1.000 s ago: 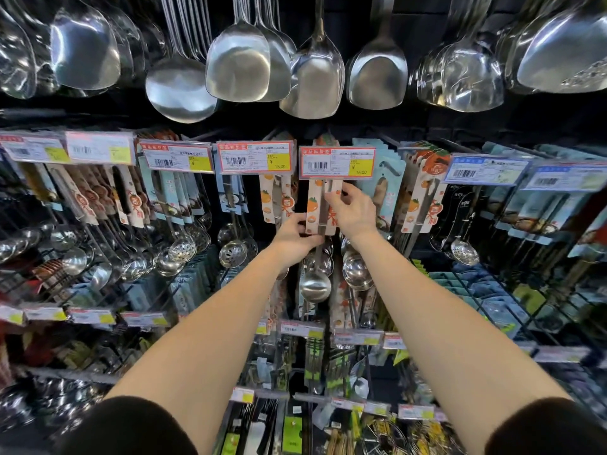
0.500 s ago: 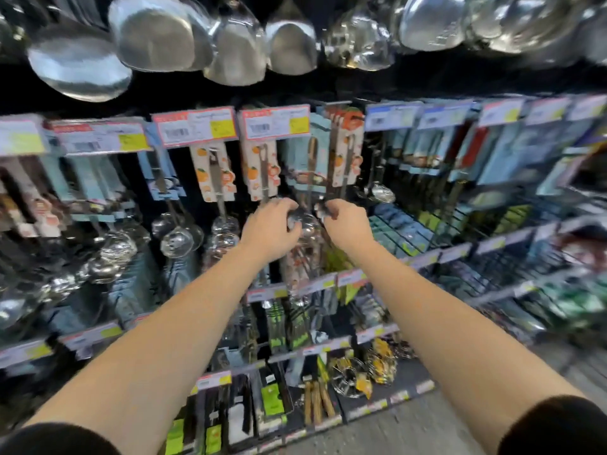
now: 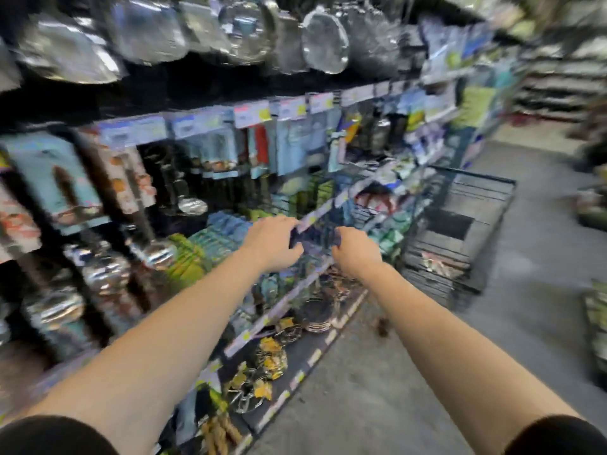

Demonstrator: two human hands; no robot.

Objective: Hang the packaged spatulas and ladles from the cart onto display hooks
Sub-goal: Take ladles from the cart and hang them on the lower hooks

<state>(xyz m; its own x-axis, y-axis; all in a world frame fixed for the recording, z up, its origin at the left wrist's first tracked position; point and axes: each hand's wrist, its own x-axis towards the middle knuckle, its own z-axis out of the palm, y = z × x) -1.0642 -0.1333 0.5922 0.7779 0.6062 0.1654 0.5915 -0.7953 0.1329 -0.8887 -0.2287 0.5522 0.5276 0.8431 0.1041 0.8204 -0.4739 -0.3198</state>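
Left hand (image 3: 274,243) and right hand (image 3: 354,249) hover, fingers loosely curled, empty; a blurred pale package (image 3: 438,261) lies in the black wire cart (image 3: 476,178).

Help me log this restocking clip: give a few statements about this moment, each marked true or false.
Neither the left hand nor the right hand holds a package. True.
The cart stands left of the hands. False: it stands to their right, in the aisle.
Shiny metal utensils hang along the top row. True.
The right hand rests on the cart. False: it is in the air, apart from it.
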